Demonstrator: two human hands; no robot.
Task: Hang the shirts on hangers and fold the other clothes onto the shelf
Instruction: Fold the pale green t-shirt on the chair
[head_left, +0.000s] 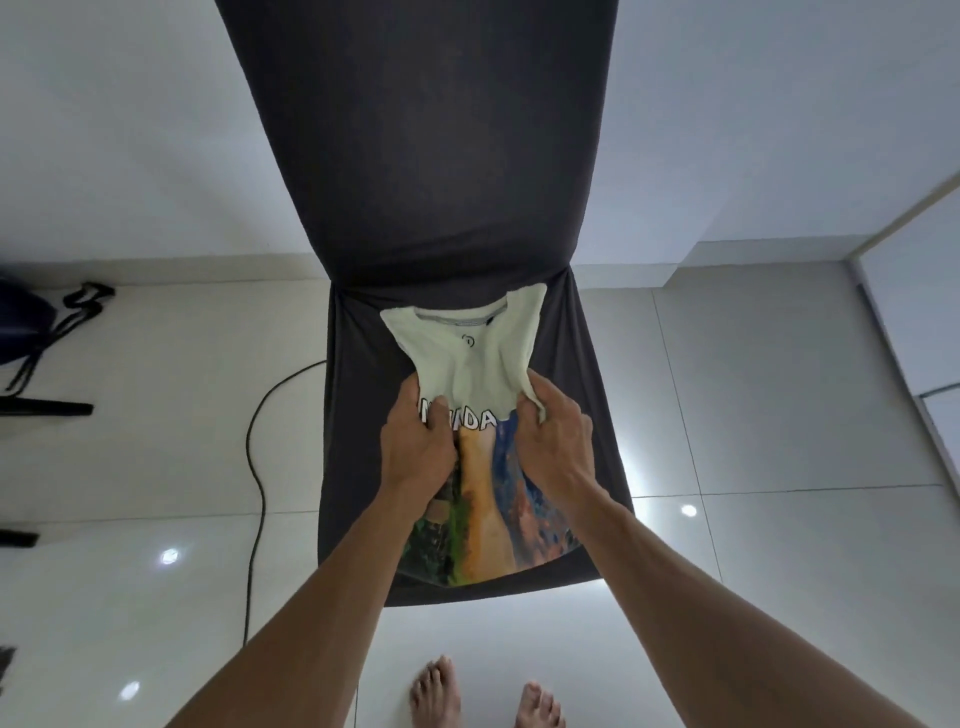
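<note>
Although the chair covered in dark grey stretch fabric (358, 441) gives a flat seat to work on, it is narrow, and here lies the first risk: the pale green T-shirt with a colourful landscape print and white letters (483, 358) already reaches the front edge of the seat, so a strong pull toward the person could probably make it slide down to the glossy white tiled floor (779, 415). The shirt lies on the seat with its collar toward the backrest.

Both hands are closed on the cloth near the printed letters. The left hand (418, 447) grips a bunch of fabric at the left side, and the right hand (553, 441) pinches a gathered fold at the right side. Because the fabric is bunched between them, the shirt may wrinkle or fold unevenly if one hand moves more than the other.

A thin black cable (254, 457) curves on the floor just beside the chair; a step to the left might catch it. The bare feet (485, 693) stand near the chair's front.
</note>
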